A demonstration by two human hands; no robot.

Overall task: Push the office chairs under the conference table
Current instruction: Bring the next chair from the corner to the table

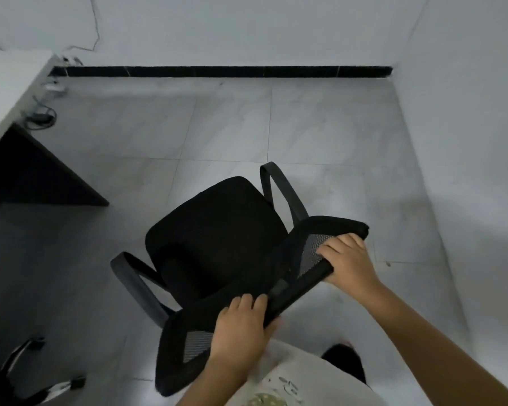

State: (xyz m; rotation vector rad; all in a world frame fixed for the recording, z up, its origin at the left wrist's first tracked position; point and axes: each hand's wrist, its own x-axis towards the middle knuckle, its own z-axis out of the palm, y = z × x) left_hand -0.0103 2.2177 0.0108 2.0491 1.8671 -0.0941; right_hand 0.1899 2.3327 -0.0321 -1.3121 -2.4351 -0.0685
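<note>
Diagonally, chair (217, 230) seat toward table (9, 83).

We stand in an office: beyond our fingers (332, 244) sit a mesh office chair (217, 230), a white table (9, 83), and pale floor tiles (320, 127).

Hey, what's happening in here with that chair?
A person is gripping the top edge of a black office chair's mesh backrest with both hands: the left hand near one end, the right hand near the other. The chair's seat faces the white-topped conference table at the left, but it stands out on the tiled floor, clear of the table and not yet pushed under. Another chair's base shows at the lower left.
</note>
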